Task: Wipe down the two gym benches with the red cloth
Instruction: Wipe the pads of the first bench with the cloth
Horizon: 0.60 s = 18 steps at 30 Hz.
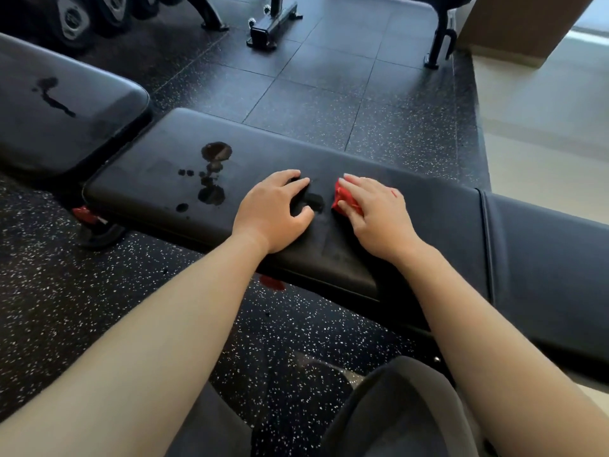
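Your left hand (273, 209) lies palm down on the near bench (138, 186), fingers spread and loose, holding nothing. Your right hand (372, 214), at 3 o'clock of it, grips the red cloth (346, 199). Only a crumpled red corner shows between thumb and forefinger; the rest is hidden under the palm, so you cannot tell its shape. That black padded bench runs from 9 to 4 o'clock, its right end cut off by the frame. Dark puddles (213, 173) sit at 10 o'clock of your left hand. Farther off at 10 o'clock, the second bench (75, 127) carries a wet streak (52, 97), its left end cut off.
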Tool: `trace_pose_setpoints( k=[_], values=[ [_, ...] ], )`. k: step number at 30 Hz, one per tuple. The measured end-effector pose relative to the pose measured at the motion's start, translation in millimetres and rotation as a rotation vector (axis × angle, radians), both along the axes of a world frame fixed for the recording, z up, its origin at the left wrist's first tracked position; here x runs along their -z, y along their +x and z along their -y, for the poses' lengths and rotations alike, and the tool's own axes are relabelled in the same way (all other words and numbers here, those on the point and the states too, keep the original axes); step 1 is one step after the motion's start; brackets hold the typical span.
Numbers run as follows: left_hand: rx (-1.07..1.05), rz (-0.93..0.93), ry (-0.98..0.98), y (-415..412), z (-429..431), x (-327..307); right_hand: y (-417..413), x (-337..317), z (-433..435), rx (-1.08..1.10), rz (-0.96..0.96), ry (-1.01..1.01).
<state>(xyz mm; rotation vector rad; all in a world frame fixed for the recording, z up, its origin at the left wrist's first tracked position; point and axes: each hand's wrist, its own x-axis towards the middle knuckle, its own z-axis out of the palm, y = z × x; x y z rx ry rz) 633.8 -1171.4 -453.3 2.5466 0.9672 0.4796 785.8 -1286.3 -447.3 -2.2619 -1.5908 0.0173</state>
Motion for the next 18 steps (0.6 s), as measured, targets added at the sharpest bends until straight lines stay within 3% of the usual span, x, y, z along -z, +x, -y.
trace_pose_setpoints(
  k=[8,14,18],
  values=[
    [0.067,-0.073,0.000,-5,7,-3,-48,12,93,0.025,0.097,0.067],
    [0.230,-0.145,0.054,-19,-5,-7,-75,17,98,0.009,0.194,0.130],
    [0.221,-0.126,0.096,-30,-7,1,-80,18,92,0.014,0.250,0.130]
  ],
)
